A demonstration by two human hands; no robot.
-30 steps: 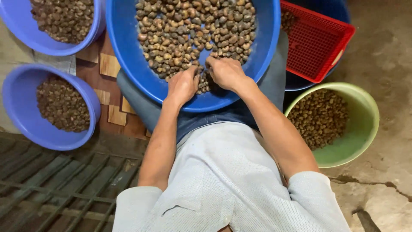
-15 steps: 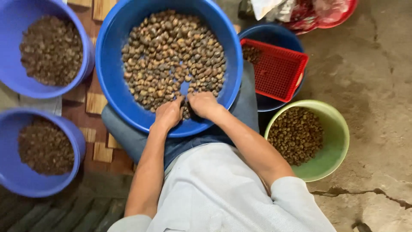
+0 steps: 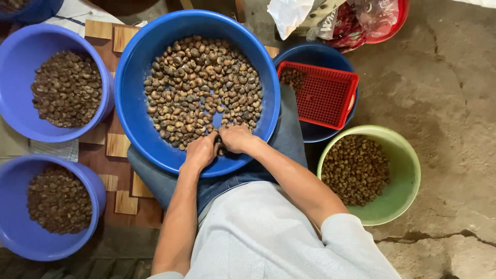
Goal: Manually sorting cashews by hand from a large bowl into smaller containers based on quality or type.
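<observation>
Both hands, left hand (image 3: 200,151) and right hand (image 3: 236,138), are curling closed on small, hard, light nuts (image 3: 204,88) at six o'clock in the blue basin (image 3: 129,103).

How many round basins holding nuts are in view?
5: big blue basin under both hands, two purple basins left, green basin right, dark blue one under the red basket. Another may sit top-left.

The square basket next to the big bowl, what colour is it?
The square basket is red, with a mesh of small holes; the head view shows it.

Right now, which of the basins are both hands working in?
The big blue basin on the lap: both the left hand and right hand rest in its nuts, unlike the purple, green and red-basket ones.
</observation>
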